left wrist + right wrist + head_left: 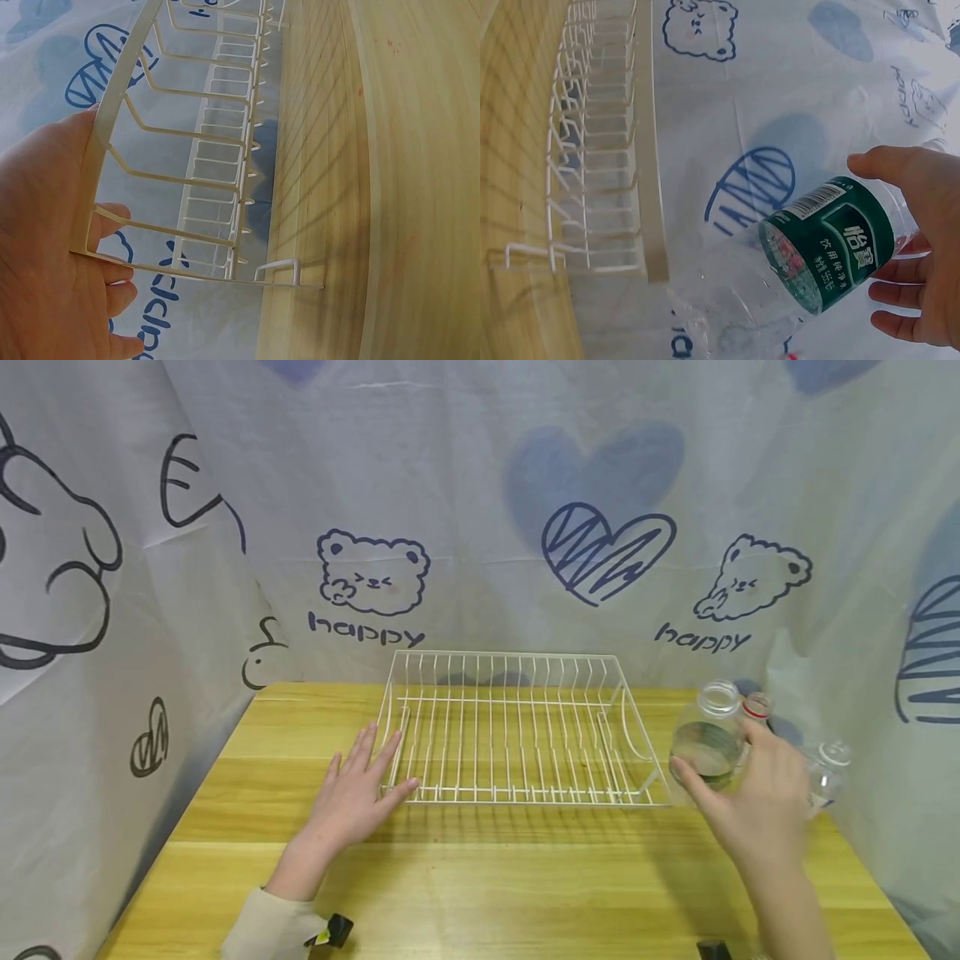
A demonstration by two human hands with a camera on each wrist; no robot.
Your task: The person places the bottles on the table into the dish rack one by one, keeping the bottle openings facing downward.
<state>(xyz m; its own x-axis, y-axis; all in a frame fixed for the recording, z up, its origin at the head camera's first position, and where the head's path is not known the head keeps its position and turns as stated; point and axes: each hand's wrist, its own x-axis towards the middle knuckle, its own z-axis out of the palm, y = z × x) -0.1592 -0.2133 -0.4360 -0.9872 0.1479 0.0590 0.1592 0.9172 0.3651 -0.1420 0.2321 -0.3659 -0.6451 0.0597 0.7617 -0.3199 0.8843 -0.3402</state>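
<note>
A white wire dish rack [517,804] stands on the wooden table. At its front left corner lies my left hand [360,797], fingers spread and fairly straight, touching the rim; the left wrist view shows the rack's rim [112,120] crossing the palm. To the right of the rack, my right hand [772,793] holds a clear plastic bottle [705,743], thumb on one side and fingers on the other. A green label [832,244] wraps the bottle in the right wrist view. The hand partly hides the bottle in the head view.
Behind the right hand are a bottle with a red neck ring [756,708] and another clear bottle [828,764], both partly hidden. A printed curtain [480,527] with hearts and bears hangs round the back and sides of the table [525,885].
</note>
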